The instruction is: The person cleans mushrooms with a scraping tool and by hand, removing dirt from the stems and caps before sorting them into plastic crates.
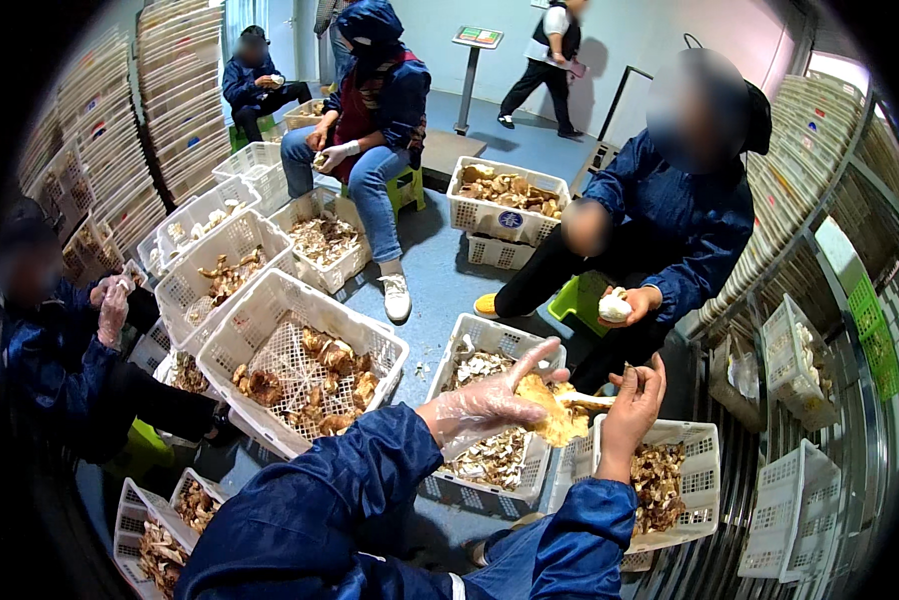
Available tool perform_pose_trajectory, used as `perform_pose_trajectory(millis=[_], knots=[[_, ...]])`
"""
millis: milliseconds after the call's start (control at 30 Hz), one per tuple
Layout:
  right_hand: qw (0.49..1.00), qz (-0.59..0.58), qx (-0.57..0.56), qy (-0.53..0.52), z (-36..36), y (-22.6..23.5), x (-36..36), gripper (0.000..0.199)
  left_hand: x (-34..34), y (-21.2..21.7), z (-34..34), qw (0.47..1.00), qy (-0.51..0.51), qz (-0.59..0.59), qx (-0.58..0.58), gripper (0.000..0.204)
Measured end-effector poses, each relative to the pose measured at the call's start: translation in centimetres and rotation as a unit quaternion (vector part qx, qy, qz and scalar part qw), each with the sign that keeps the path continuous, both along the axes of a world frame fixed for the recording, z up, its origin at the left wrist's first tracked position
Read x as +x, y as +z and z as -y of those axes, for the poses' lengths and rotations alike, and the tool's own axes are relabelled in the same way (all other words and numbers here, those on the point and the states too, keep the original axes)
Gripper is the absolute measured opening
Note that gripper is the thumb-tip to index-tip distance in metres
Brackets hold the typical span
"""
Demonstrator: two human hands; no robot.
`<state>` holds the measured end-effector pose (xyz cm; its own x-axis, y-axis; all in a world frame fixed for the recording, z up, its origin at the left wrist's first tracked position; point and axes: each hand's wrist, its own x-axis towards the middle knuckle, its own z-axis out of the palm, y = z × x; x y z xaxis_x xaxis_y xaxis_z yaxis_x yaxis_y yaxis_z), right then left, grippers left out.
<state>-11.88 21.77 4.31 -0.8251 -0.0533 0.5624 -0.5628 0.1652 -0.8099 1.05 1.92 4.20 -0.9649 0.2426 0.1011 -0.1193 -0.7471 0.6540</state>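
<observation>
My left hand (485, 400), in a clear plastic glove, holds a large mushroom (558, 412) by its ragged yellowish cap, thumb and fingers around the edge. Its pale stem points right, toward my bare right hand (638, 405). The right fingers are curled and pinched together near the stem's end; what sits between them is too small to make out. Below both hands stands a white crate (538, 478) of pale mushroom trimmings. To its left, a larger white crate (395, 352) holds several brown mushrooms, and at right another crate (705, 480) is filled with brown ones.
A co-worker (690, 200) sits at right with a pale mushroom (615, 305); another (370, 110) sits ahead, one (55, 330) at left, one (255, 80) farther back. Stacked crates (495, 215) stand ahead, a metal rack (845, 190) at right. A person (555, 60) walks behind.
</observation>
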Motion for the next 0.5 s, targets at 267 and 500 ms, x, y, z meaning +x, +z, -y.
perform_pose_trajectory(millis=[267, 500], knots=[[0.999, -0.038, -0.018, -0.010, -0.1, -0.6, 0.1, 0.012, -0.9, -1.6, 0.6, 0.995, 0.009, 0.050, 0.088, 0.107], [0.995, 0.078, 0.047, 0.031, -1.1, 0.1, 2.2, 0.014, -0.6, -0.4, 2.2, 0.978, 0.123, 0.067, 0.153, 0.089]])
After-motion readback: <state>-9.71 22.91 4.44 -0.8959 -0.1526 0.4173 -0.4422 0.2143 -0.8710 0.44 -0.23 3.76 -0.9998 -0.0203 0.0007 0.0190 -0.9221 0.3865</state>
